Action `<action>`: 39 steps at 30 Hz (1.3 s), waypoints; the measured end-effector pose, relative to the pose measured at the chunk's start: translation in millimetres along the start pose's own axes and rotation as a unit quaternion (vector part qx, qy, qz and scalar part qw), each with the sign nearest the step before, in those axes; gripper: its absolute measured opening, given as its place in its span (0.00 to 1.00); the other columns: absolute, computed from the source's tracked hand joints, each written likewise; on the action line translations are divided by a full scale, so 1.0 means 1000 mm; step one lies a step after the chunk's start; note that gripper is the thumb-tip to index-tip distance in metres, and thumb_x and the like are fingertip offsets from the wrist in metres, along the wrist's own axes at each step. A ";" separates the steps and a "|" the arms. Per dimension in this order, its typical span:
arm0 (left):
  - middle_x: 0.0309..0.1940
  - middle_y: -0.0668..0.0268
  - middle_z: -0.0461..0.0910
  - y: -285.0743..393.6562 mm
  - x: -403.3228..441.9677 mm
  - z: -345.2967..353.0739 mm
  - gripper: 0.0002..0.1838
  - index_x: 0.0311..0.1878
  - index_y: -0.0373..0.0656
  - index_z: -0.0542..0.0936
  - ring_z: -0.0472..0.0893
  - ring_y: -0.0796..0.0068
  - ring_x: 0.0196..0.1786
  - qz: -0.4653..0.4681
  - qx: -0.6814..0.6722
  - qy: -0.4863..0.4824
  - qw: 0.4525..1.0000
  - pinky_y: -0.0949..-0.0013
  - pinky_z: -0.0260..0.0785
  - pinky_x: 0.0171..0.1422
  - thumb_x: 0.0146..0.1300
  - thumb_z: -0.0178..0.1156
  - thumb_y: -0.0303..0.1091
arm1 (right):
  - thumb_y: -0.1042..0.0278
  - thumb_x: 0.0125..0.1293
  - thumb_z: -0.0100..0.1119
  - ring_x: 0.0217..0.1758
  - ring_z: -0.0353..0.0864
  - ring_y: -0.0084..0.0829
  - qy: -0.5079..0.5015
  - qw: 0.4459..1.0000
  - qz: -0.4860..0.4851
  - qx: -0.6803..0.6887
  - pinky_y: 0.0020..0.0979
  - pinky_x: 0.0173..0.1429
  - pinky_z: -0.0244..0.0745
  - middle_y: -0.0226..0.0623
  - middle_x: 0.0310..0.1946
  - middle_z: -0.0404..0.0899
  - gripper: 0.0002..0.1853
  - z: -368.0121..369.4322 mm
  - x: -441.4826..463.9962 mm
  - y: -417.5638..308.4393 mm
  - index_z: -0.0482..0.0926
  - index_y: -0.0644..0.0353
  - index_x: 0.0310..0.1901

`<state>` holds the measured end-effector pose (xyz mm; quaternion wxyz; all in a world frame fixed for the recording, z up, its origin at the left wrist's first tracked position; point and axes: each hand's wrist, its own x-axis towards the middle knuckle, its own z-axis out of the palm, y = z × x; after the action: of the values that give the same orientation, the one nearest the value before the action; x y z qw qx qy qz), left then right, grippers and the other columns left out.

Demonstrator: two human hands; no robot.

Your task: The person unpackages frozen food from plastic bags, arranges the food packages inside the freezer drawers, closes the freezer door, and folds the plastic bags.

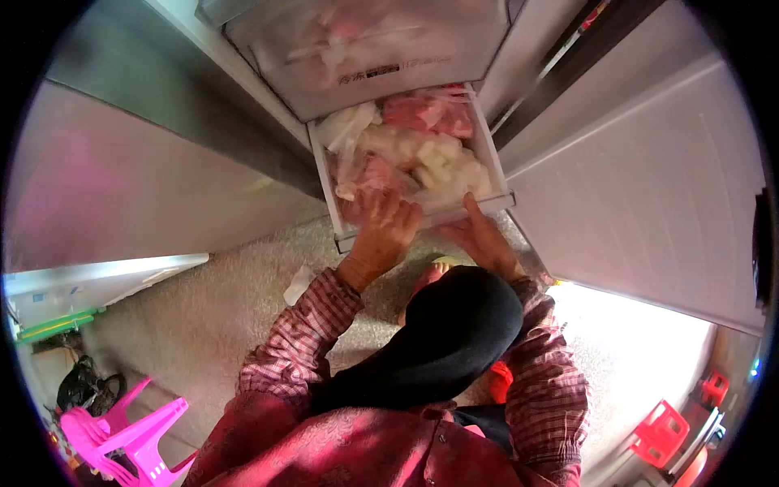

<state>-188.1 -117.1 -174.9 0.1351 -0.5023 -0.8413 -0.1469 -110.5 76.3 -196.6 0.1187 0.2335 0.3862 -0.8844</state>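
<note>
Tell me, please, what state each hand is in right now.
Left hand: fingers bent by the pink bag; whether it holds anything cannot be told.
Right hand: at the drawer front, fingers blurred; grip cannot be told.

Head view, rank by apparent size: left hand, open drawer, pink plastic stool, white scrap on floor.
1. Open drawer
2. Pink plastic stool, cut off at the image edge
3. Left hand
4. White scrap

Apparent only; distances from the camera differ.
</note>
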 end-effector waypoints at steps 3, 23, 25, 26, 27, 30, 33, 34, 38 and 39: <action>0.33 0.57 0.76 -0.008 0.010 -0.009 0.17 0.42 0.35 0.74 0.73 0.57 0.47 -0.008 -0.023 0.029 0.999 0.50 0.58 0.56 0.50 0.60 0.35 | 0.47 0.72 0.41 0.53 0.77 0.39 0.022 0.999 -0.014 -0.037 0.33 0.59 0.73 0.52 0.51 0.74 0.30 0.028 -0.009 -0.023 0.63 0.71 0.58; 0.33 0.58 0.76 -0.012 0.025 -0.016 0.20 0.39 0.40 0.73 0.73 0.57 0.47 -0.078 0.014 0.027 0.996 0.54 0.61 0.56 0.47 0.65 0.41 | 0.67 0.71 0.48 0.50 0.79 0.33 -0.042 0.990 0.016 -0.136 0.30 0.57 0.73 0.47 0.49 0.77 0.30 0.027 0.004 -0.053 0.48 0.61 0.69; 0.35 0.58 0.75 -0.007 0.015 -0.006 0.20 0.39 0.40 0.73 0.72 0.56 0.48 -0.060 -0.009 0.023 0.998 0.53 0.60 0.56 0.46 0.66 0.41 | 0.57 0.70 0.46 0.50 0.79 0.34 -0.018 0.985 0.004 -0.173 0.28 0.56 0.73 0.49 0.48 0.77 0.28 0.038 -0.012 -0.053 0.55 0.66 0.64; 0.35 0.58 0.75 -0.003 0.011 -0.005 0.20 0.39 0.40 0.73 0.72 0.56 0.48 -0.062 -0.008 0.025 0.998 0.53 0.60 0.56 0.46 0.66 0.41 | 0.50 0.70 0.45 0.50 0.79 0.35 -0.007 0.980 -0.017 -0.200 0.26 0.55 0.73 0.51 0.47 0.77 0.30 0.043 -0.017 -0.052 0.60 0.69 0.61; 0.37 0.56 0.74 0.001 0.008 -0.005 0.21 0.40 0.39 0.73 0.72 0.55 0.49 -0.069 -0.022 0.020 0.997 0.53 0.60 0.57 0.46 0.66 0.40 | 0.44 0.70 0.44 0.50 0.79 0.36 0.006 0.973 -0.037 -0.229 0.25 0.55 0.73 0.52 0.47 0.77 0.33 0.048 -0.023 -0.051 0.65 0.73 0.57; 0.42 0.55 0.75 0.002 -0.004 -0.005 0.23 0.44 0.38 0.75 0.71 0.52 0.51 -0.087 -0.094 0.055 0.990 0.51 0.60 0.59 0.48 0.67 0.40 | 0.43 0.69 0.44 0.50 0.79 0.37 0.047 0.968 -0.016 -0.245 0.25 0.54 0.74 0.52 0.48 0.75 0.33 0.049 -0.022 -0.049 0.66 0.72 0.56; 0.46 0.53 0.75 0.000 -0.037 -0.024 0.22 0.48 0.37 0.75 0.72 0.51 0.53 -0.128 -0.121 0.146 0.973 0.52 0.61 0.60 0.51 0.67 0.38 | 0.47 0.69 0.48 0.51 0.78 0.38 0.057 0.988 0.024 -0.139 0.26 0.54 0.74 0.53 0.50 0.74 0.33 0.019 -0.011 -0.037 0.59 0.70 0.63; 0.47 0.53 0.75 -0.003 -0.052 -0.032 0.21 0.48 0.37 0.75 0.72 0.52 0.53 -0.162 -0.090 0.197 0.963 0.54 0.62 0.60 0.53 0.66 0.35 | 0.51 0.69 0.50 0.51 0.79 0.38 -0.027 0.936 -0.082 -0.341 0.27 0.55 0.74 0.52 0.50 0.75 0.34 0.002 -0.010 -0.033 0.52 0.68 0.66; 0.49 0.53 0.73 -0.028 -0.111 -0.023 0.22 0.51 0.34 0.73 0.71 0.52 0.53 -0.429 -0.282 0.192 0.837 0.51 0.62 0.58 0.61 0.58 0.42 | 0.65 0.69 0.52 0.50 0.80 0.36 -0.089 0.886 -0.114 -0.441 0.30 0.56 0.73 0.49 0.47 0.79 0.40 0.010 -0.016 -0.035 0.34 0.61 0.70; 0.52 0.51 0.72 -0.034 -0.128 -0.011 0.24 0.55 0.34 0.72 0.71 0.51 0.55 -0.557 -0.424 0.143 0.700 0.51 0.60 0.60 0.63 0.56 0.44 | 0.65 0.69 0.52 0.50 0.80 0.36 -0.092 0.885 -0.112 -0.442 0.30 0.56 0.73 0.49 0.47 0.79 0.40 0.007 -0.015 -0.033 0.34 0.61 0.70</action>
<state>-158.5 -239.8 -216.9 -0.0799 0.0807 -0.7872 -0.6062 -112.7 93.6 -163.6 0.1443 0.0296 0.7480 -0.6471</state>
